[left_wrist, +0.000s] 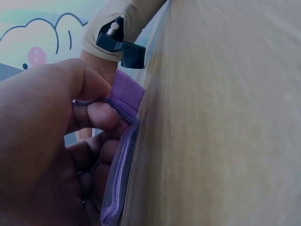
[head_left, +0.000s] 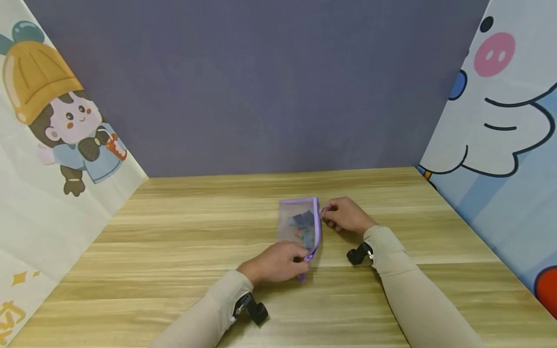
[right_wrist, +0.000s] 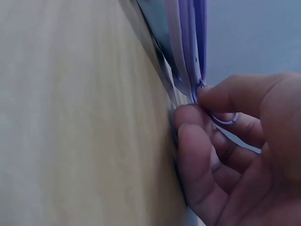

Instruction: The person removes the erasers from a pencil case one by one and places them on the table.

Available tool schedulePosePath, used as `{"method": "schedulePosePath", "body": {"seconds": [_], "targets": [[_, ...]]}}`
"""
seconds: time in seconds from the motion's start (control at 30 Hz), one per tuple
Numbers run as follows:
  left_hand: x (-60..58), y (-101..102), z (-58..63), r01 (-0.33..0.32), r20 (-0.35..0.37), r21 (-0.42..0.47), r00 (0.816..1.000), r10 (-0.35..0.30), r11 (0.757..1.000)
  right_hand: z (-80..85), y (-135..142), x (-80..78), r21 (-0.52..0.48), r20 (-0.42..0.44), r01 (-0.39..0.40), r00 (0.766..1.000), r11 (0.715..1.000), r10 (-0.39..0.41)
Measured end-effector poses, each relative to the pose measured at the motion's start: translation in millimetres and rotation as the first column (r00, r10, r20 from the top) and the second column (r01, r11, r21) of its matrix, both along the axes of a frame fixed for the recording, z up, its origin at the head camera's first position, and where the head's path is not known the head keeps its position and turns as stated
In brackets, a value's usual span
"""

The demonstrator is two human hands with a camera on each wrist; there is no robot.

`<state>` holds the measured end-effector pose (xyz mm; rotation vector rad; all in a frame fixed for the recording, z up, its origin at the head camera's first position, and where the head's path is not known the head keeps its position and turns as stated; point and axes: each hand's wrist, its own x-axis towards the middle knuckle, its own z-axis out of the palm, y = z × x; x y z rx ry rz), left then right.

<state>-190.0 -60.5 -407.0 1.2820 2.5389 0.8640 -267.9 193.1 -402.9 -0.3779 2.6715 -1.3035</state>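
Observation:
A see-through zip pouch [head_left: 285, 227] with purple trim lies on the table in the head view, small dark and coloured pieces [head_left: 303, 220] showing inside. At its near corner my left hand [head_left: 278, 261] pinches the zip edge. The left wrist view shows a purple fabric tab [left_wrist: 126, 93] above those fingers, and the zip strip [left_wrist: 120, 181] running down past them. My right hand [head_left: 345, 215] is by the pouch's far right corner, thumb and finger pinching a thin purple cord loop [right_wrist: 225, 121] beside the trim. The fingers partly hide the loop.
The wood-grain table [head_left: 174, 251] meets a grey back panel [head_left: 261, 87]. Printed side panels stand at left [head_left: 26, 212] and right [head_left: 513, 203]. Each sleeve cuff carries a black wrist camera, the left one [head_left: 256, 311] and the right one [head_left: 358, 254].

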Motion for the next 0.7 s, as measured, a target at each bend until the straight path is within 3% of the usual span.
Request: {"method": "schedulePosePath", "body": {"seconds": [0.4, 0.7], "targets": [[-1.6, 1, -1.6, 0.021, -0.015, 0.002, 1.000, -0.021, 1.000, 1.1, 9, -7.3, -0.023, 0.045, -0.066, 0.997, 0.998, 0.067], [-1.1, -1, -1.3, 0.015, -0.021, -0.004, 1.000, -0.015, 1.000, 0.3, 6, -12.1, -0.106, 0.115, -0.025, 0.993, 0.994, 0.038]]}}
